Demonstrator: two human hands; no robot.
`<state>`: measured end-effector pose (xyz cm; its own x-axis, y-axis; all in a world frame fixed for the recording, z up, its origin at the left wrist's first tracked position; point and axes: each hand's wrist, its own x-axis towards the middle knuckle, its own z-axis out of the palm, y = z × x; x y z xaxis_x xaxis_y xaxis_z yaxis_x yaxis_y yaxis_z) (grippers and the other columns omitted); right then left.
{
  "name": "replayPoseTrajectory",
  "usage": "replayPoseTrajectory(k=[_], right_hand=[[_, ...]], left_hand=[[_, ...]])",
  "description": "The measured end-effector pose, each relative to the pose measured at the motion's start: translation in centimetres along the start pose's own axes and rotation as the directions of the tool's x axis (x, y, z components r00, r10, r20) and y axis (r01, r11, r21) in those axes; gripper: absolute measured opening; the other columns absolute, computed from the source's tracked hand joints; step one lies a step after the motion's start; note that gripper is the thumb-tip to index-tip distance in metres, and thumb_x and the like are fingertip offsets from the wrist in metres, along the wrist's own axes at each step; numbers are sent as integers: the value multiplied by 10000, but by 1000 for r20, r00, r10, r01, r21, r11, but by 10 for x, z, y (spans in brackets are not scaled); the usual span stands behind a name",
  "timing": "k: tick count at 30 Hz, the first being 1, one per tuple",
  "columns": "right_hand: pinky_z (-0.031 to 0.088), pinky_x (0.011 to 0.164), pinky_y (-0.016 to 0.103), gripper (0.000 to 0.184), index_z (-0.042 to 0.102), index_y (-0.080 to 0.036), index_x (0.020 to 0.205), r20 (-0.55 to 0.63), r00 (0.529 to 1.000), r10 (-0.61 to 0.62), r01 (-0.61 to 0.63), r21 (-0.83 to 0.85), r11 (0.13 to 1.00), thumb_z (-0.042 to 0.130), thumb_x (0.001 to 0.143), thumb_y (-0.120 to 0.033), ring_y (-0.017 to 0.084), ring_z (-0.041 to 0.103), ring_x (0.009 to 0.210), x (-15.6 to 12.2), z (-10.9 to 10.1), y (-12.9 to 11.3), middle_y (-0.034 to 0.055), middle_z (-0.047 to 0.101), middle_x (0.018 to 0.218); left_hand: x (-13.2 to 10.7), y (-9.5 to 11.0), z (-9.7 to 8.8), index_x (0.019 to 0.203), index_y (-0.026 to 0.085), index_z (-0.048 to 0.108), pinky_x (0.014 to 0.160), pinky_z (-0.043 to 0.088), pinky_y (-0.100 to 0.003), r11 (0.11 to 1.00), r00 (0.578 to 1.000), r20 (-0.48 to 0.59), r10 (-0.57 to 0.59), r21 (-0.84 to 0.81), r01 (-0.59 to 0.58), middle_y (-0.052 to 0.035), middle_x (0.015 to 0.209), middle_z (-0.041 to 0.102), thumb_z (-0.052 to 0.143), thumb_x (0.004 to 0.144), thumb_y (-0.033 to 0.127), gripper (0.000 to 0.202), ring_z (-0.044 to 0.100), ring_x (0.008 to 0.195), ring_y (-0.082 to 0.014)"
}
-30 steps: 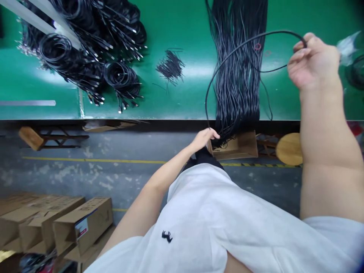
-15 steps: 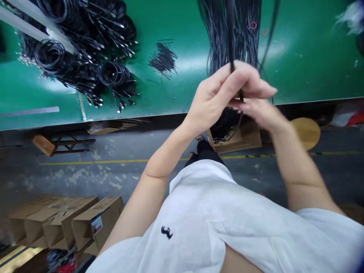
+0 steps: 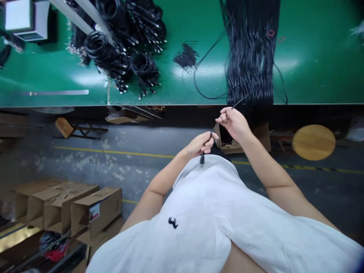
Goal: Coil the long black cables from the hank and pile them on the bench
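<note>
My left hand (image 3: pixel 201 145) is closed on a thin black cable (image 3: pixel 199 81) near its plug end, which hangs just below my fingers over my white shirt. My right hand (image 3: pixel 233 123) pinches the same cable a little higher, just below the green table's front edge (image 3: pixel 170 104). From my hands the cable runs up onto the table and loops left beside a long bundle of straight black cables (image 3: pixel 251 53) that hangs over the edge.
Coiled black cables (image 3: pixel 122 41) lie piled at the table's back left, with a small heap of black ties (image 3: pixel 186 57) beside them. An open cardboard box (image 3: pixel 256 136) and a round wooden stool (image 3: pixel 313 141) stand below the edge. Cartons (image 3: pixel 68 210) sit on the floor at lower left.
Both hands came down from above the table to below its edge, close to my body. The cable's loop now lies on the table. The view shifted right.
</note>
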<state>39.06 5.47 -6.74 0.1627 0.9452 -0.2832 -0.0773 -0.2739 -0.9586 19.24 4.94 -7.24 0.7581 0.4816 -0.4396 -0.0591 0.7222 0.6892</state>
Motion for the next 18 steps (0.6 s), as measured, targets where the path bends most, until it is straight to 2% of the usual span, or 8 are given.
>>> replayPoseTrajectory(k=[4, 7, 8, 10, 12, 15, 16, 18], right_hand=[[480, 925, 424, 343, 647, -196, 947, 16, 984, -180, 176, -311, 934, 588, 892, -529, 203, 621, 853, -11, -2, -27, 76, 656, 896], [384, 1061, 479, 395, 626, -209, 1139, 353, 823, -445, 561, -627, 540, 506, 930, -522, 267, 572, 1147, -7, 16, -36, 108, 645, 1169], [403, 1046, 465, 394, 623, -217, 1138, 524, 761, -383, 649, -635, 419, 477, 936, -522, 269, 580, 1149, -1, 22, -32, 102, 654, 1174], [496, 900, 402, 381, 630, -223, 1019, 707, 688, -162, 709, -609, 355, 383, 957, -506, 254, 655, 974, 15, 25, -13, 97, 704, 1018], [522, 707, 375, 416, 606, -225, 905, 679, 731, -72, 656, -669, 349, 264, 973, -452, 259, 674, 773, 29, 12, 14, 125, 710, 873], [510, 663, 414, 392, 610, -232, 914, 595, 798, -95, 597, -760, 258, 265, 956, -415, 318, 688, 821, 33, -22, 49, 186, 718, 985], [497, 631, 409, 379, 627, -237, 932, 629, 776, -49, 624, -753, 208, 295, 948, -420, 323, 689, 814, 28, -29, 54, 182, 722, 996], [449, 559, 372, 355, 664, -255, 940, 715, 699, 37, 702, -695, 155, 366, 936, -448, 302, 684, 760, 5, -27, 52, 148, 732, 957]], left_hand=[[-33, 18, -9, 1163, 159, 599, 366, 272, -131, 991, 992, -125, 33, -123, -49, 96, 545, 369, 555, 933, 385, 325, 205, 367, -20], [-58, 31, -14, 992, 90, 629, 368, 276, -133, 982, 990, -138, 25, -184, -50, 46, 586, 453, 594, 878, 240, 192, 292, 409, -25], [-70, 35, -19, 918, 78, 624, 360, 255, -130, 971, 986, -154, 59, -221, -92, 36, 591, 454, 597, 859, 199, 137, 304, 421, -26], [-103, 44, -35, 805, 105, 582, 345, 201, -118, 931, 957, -237, 170, -280, -235, 58, 559, 381, 563, 877, 188, 111, 258, 414, -21], [-145, 52, -58, 745, 154, 520, 338, 173, -104, 849, 848, -423, 320, -269, -455, 83, 523, 276, 468, 968, 267, 255, 180, 402, -24], [-194, 49, -89, 782, 177, 539, 339, 188, -94, 741, 591, -702, 398, -133, -658, 80, 508, 299, 308, 1047, 328, 382, 183, 401, -30], [-199, 42, -94, 836, 172, 575, 349, 215, -96, 763, 548, -751, 369, -91, -639, 76, 520, 361, 320, 1047, 315, 361, 230, 403, -21], [-188, 23, -95, 942, 150, 620, 408, 321, -107, 876, 587, -758, 285, -43, -481, 49, 602, 528, 433, 1015, 305, 253, 408, 450, -10]])
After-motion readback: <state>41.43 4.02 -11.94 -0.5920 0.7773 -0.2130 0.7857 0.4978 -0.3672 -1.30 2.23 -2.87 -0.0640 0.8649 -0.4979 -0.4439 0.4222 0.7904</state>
